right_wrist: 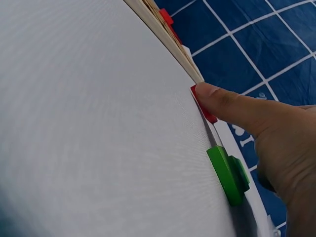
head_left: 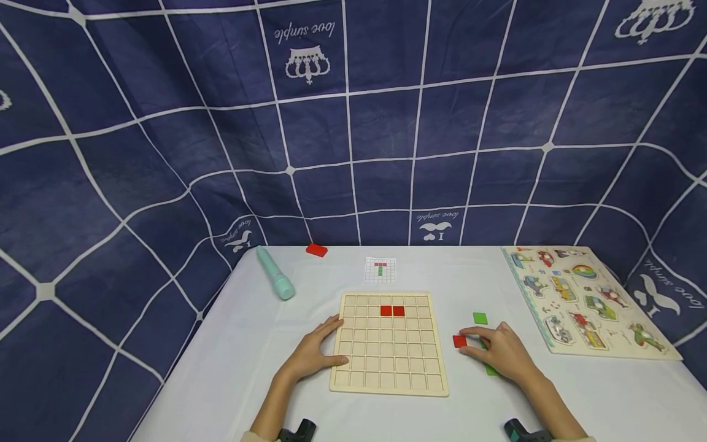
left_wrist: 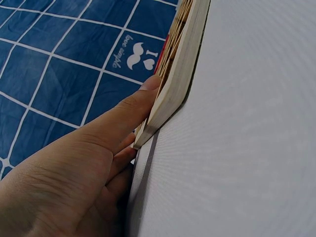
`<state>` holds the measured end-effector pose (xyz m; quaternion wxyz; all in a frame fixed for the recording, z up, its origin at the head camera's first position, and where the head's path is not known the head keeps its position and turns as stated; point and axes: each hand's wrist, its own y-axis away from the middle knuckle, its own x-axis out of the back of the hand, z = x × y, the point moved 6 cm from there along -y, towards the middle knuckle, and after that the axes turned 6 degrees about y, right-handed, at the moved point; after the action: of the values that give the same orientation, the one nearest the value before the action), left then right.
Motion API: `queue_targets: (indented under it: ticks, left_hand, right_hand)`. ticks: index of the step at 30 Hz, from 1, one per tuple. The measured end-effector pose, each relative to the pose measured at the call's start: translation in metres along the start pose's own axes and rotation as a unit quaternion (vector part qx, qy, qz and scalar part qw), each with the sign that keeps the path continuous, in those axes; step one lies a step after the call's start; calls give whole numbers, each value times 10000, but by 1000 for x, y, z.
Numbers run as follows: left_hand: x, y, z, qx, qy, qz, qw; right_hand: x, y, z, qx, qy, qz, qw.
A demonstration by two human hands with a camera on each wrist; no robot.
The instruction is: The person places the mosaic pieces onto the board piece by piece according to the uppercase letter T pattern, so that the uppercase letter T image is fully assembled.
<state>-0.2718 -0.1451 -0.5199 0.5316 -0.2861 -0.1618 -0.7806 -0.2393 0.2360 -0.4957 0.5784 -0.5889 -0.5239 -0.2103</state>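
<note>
A wooden grid board (head_left: pixel 389 391) lies on the table with two red square tiles (head_left: pixel 392 311) side by side in its second row from the back. My left hand (head_left: pixel 312 351) rests at the board's left edge, thumb laid over the rim and fingers stretched along the side. To the right of the board, my right hand (head_left: pixel 505 353) pinches a red square tile (right_wrist: pixel 201 104) between thumb and fingers, close over the table. Green tiles (head_left: pixel 480 318) lie around that hand, some partly hidden under it; a green tile (right_wrist: pixel 226 174) shows near the thumb in the right wrist view.
Behind the board lies a small pattern card (head_left: pixel 380 271) with a red and green T. A red block (head_left: pixel 316 250) and a teal flashlight-like cylinder (head_left: pixel 275 274) lie at the back left. A picture puzzle board (head_left: pixel 593 301) covers the right side of the table.
</note>
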Motion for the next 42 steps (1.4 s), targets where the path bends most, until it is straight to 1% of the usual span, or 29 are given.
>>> queue_targets:
  ticks: [6, 15, 18, 22, 25, 29, 36, 39, 42]
  left_hand:
    - [0, 0, 0, -21, -14, -10, 10000]
    - [-1, -1, 0, -27, -10, -7, 10000]
    - [-1, -1, 0, -33, -2, -16, 10000]
    - [-1, -1, 0, -28, 4, -23, 10000]
    - [0, 0, 1, -6, 3, -20, 10000]
    - [0, 0, 0, 35, -23, -7, 10000]
    - [0, 0, -1, 50, -53, 8, 10000]
    - [0, 0, -2, 45, -46, 12, 10000]
    - [-1, 0, -1, 12, -8, 10, 10000]
  right_hand:
    - [-4, 2, 3, -133, 2, -202, 9997]
    - [-3, 2, 3, -207, -33, -236, 9995]
    - [-2, 1, 2, -211, -26, -167, 9996]
    - [3, -2, -4, -33, -92, 102, 9999]
    - [5, -5, -11, 131, -139, 257, 9995]
    - [2, -9, -22, 262, -200, 296, 9990]
    - [-16, -20, -53, 392, -359, 75, 9986]
    - [-25, -27, -70, 525, -393, 138, 9978]
    - [-36, -34, -85, 558, -482, 212, 9971]
